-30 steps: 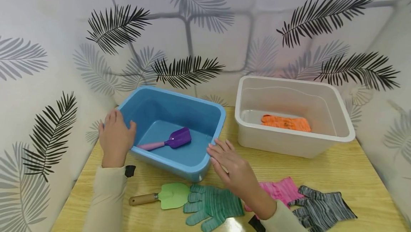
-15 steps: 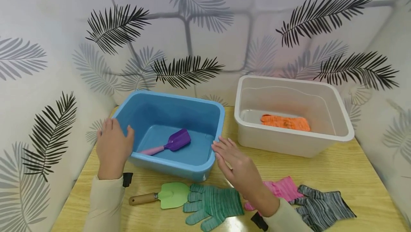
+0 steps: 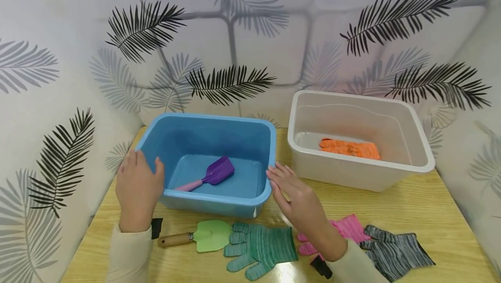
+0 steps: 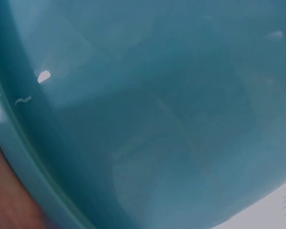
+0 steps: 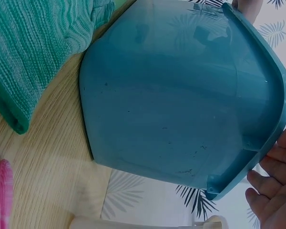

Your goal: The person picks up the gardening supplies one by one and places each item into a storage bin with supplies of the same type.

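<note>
A blue plastic bin (image 3: pixel 213 200) stands on the table with a purple scoop (image 3: pixel 219 171) inside, its pink handle leaning toward the near left corner. My left hand (image 3: pixel 138 187) lies at the bin's left rim, thumb spread apart from the straight fingers. In the left wrist view, the bin's smooth inside fills the picture, with part of the hand outside the rim. Extended fingers of my right hand (image 3: pixel 299 202) touch the right rim. The right wrist view shows these fingers (image 5: pixel 271 186) slightly bent beside the rim, not wrapped round it.
A white bin (image 3: pixel 352 176) holding an orange glove (image 3: pixel 350 148) stands at the back right. Along the front lie a green trowel (image 3: pixel 211 236) with a wooden handle, a green glove (image 3: pixel 270 246), a pink glove (image 3: pixel 352 228) and a grey glove (image 3: pixel 403 252). A patterned backdrop surrounds the table.
The blue bin has turned slightly, its left side coming nearer and its front edge now more level. My left hand has moved nearer, my right hand slightly right with the rim.
</note>
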Action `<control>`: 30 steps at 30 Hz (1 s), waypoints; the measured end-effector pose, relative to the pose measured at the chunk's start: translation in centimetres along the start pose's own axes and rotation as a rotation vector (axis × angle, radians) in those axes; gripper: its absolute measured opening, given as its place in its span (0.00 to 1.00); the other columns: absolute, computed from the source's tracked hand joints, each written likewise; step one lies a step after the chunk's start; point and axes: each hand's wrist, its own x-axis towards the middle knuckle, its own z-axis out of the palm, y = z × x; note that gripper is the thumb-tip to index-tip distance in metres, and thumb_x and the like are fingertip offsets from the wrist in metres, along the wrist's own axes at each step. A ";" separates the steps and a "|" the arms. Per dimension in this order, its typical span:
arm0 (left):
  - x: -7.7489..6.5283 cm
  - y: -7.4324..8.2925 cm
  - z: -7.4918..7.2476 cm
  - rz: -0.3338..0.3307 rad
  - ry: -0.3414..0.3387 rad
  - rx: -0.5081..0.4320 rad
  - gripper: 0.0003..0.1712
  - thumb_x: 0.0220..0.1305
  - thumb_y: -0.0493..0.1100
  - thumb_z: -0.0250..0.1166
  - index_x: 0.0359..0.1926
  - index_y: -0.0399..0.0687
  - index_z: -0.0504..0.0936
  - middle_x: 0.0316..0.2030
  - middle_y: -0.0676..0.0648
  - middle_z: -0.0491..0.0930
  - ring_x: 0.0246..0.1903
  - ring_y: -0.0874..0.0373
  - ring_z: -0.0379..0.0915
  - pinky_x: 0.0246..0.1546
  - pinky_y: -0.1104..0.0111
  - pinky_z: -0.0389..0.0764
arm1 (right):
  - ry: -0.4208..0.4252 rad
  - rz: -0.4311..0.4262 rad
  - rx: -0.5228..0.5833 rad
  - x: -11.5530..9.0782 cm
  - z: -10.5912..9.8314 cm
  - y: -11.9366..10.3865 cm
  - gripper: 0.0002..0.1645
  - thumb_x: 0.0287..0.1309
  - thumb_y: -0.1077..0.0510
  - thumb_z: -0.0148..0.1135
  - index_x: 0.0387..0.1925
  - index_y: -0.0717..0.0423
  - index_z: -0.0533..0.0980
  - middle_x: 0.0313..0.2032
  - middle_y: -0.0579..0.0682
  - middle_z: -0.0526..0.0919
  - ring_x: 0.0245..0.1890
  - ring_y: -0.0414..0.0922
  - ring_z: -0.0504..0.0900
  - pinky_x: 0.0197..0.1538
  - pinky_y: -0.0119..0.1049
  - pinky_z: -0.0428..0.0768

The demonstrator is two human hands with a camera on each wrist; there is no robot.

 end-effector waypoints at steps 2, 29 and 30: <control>-0.2 0.1 0.0 -0.006 0.011 -0.002 0.35 0.68 0.49 0.46 0.61 0.19 0.59 0.62 0.25 0.57 0.64 0.35 0.51 0.62 0.46 0.52 | -0.003 0.003 -0.009 0.0 0.0 0.1 0.19 0.61 0.57 0.57 0.52 0.61 0.77 0.53 0.52 0.78 0.58 0.51 0.72 0.59 0.45 0.68; -1.0 0.4 -0.2 -0.023 -0.009 0.021 0.37 0.70 0.51 0.42 0.62 0.19 0.57 0.63 0.24 0.55 0.64 0.35 0.49 0.64 0.49 0.50 | 0.009 0.030 0.024 -0.3 0.0 0.3 0.19 0.62 0.56 0.56 0.52 0.60 0.77 0.53 0.52 0.78 0.59 0.50 0.71 0.60 0.46 0.66; -1.0 0.4 -0.2 -0.026 -0.010 0.023 0.37 0.70 0.51 0.42 0.62 0.19 0.57 0.62 0.24 0.55 0.64 0.35 0.49 0.64 0.49 0.50 | 0.009 0.030 0.025 -0.3 0.0 0.3 0.19 0.62 0.56 0.56 0.52 0.60 0.77 0.53 0.52 0.78 0.59 0.50 0.70 0.60 0.46 0.66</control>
